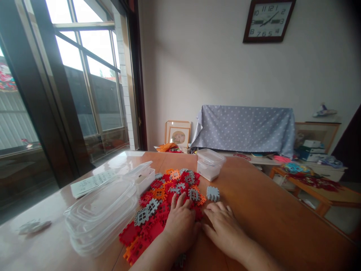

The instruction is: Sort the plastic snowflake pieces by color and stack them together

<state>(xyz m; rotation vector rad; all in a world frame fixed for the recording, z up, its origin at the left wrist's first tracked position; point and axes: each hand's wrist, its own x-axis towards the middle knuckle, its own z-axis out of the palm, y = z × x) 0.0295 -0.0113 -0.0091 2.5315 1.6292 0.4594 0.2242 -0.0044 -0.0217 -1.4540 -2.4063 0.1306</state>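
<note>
A heap of flat interlocking plastic pieces (166, 195), red, orange and grey, lies on the wooden table (267, 210). My left hand (180, 222) rests palm down on the near side of the heap, fingers stretched out over red pieces. My right hand (224, 226) lies flat on the table just right of the heap, fingers spread and touching its edge. One grey piece (213, 193) sits apart, just beyond my right fingertips. Neither hand holds anything.
A stack of clear plastic lids (101, 214) lies left of the heap, with a clear box (142, 177) behind it and another clear container (210, 164) at the far side. A printed paper (90, 183) lies by the window. A low table (316, 184) stands to the right.
</note>
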